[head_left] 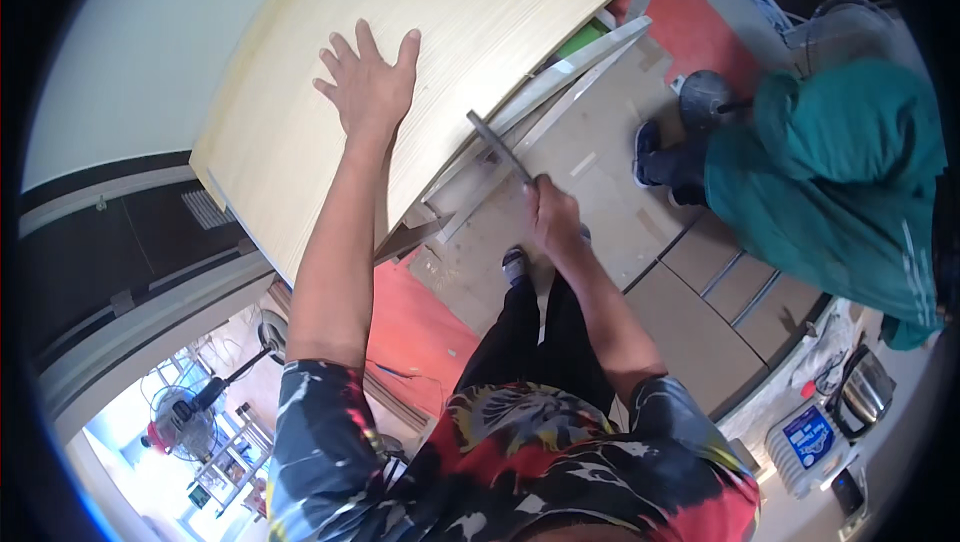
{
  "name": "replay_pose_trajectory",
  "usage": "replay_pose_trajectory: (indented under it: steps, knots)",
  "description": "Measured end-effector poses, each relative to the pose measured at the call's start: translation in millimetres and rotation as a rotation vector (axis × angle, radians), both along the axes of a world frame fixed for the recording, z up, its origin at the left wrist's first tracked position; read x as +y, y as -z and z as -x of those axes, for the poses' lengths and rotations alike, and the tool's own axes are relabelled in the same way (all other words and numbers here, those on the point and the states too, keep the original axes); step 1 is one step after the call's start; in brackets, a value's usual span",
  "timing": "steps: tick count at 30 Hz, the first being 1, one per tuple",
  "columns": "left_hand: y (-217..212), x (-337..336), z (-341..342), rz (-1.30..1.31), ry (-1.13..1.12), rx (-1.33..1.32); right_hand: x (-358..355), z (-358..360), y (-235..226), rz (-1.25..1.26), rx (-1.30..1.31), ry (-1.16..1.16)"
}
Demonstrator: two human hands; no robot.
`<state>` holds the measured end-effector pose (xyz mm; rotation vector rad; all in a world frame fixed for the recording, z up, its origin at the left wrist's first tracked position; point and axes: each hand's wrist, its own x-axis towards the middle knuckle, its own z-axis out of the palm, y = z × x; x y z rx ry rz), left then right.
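Observation:
A large pale wood-grained panel (pixel 480 12) lies tilted across the upper middle. My left hand (pixel 368 87) rests on its face, palm down with the fingers spread. My right hand (pixel 553 217) is closed round one end of a narrow grey file-like bar (pixel 500 149). From that fist the bar slants up and left, its far end overlapping the panel's near right edge in the picture. Whether it touches the panel I cannot tell. Light-coloured timber strips (pixel 575 64) show below that edge.
At the right, another person in loose green clothing (pixel 830 172) has a dark shoe (pixel 647 147) on the cardboard-covered floor (pixel 590 177). Red sheeting (pixel 425 327) covers part of the floor. A fan (pixel 185 422) is at lower left; a kettle (pixel 866 392) sits at lower right.

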<state>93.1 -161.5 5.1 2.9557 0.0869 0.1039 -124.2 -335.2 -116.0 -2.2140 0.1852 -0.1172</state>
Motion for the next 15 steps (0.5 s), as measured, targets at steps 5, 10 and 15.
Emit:
replay_pose_trajectory:
  steps: [5,10,15]
  knots:
    - [0,-3,-5,-0.019,0.014,-0.011,-49,-134,-64,-0.047,-0.254,0.246]
    - [-3,7,-3,-0.024,-0.026,-0.006,-12,-23,-13,-0.009,-0.192,-0.053]
    - [2,0,-4,-0.021,0.021,-0.024,-34,-109,-26,0.109,-0.119,0.144]
